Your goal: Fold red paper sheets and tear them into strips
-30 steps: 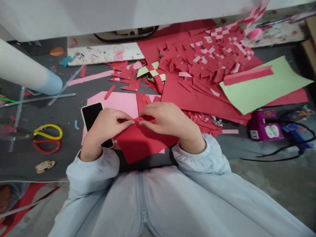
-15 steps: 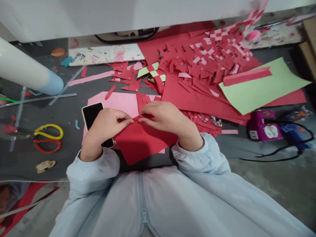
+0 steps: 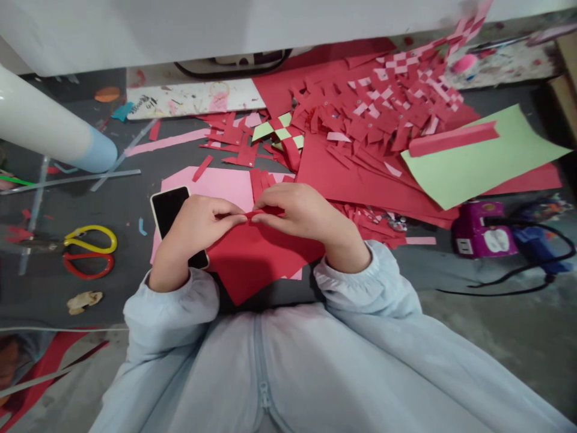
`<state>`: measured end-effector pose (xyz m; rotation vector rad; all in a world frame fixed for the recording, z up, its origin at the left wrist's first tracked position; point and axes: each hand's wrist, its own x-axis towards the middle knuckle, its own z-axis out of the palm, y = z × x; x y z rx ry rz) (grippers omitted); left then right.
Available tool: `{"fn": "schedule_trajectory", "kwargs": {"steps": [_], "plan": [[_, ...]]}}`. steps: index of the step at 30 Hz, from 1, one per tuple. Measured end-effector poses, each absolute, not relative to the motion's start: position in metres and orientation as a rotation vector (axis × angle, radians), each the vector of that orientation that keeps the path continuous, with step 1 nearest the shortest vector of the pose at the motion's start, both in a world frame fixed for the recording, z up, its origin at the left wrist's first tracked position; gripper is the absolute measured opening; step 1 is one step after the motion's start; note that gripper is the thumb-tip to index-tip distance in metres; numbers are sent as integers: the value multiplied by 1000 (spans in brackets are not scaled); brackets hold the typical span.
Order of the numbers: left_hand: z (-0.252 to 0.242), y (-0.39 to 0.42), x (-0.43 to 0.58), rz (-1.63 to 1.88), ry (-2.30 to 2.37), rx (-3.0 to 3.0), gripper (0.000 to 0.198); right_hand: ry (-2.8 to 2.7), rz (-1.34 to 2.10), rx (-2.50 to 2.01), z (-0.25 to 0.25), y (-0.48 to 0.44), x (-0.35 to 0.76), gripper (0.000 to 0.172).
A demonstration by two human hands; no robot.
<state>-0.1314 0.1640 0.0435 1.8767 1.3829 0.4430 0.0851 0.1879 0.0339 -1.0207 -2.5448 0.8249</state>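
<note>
A sheet of red paper [image 3: 256,258] hangs between my hands near the table's front edge, its far edge pinched and apparently folded. My left hand [image 3: 202,225] grips that edge between thumb and fingers, above a phone [image 3: 169,207] that it partly covers. Right beside it, my right hand [image 3: 295,210] pinches the same edge, the fingertips of both hands almost touching. Pink paper [image 3: 216,182] and short red strips [image 3: 262,182] lie under and beyond the red sheet.
Scissors with yellow and red handles [image 3: 90,252] lie at the left, below a white and blue cylinder [image 3: 67,129]. Woven red and pink strips [image 3: 383,99] are piled at the back. Green paper [image 3: 487,156] and a purple box [image 3: 482,231] are at the right.
My fingertips have shifted slightly along the red paper's edge, and the sheet's near corner has tilted a little. Both hands keep their pinch.
</note>
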Motion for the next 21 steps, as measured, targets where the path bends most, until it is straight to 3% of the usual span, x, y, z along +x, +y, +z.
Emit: {"fn": "schedule_trajectory", "kwargs": {"steps": [11, 21], "plan": [[45, 164, -135, 394, 1435, 1940, 18, -2531, 1030, -1095, 42, 197, 105, 34], [48, 162, -135, 371, 1463, 2021, 20, -2485, 1072, -1047, 45, 198, 109, 28]]}}
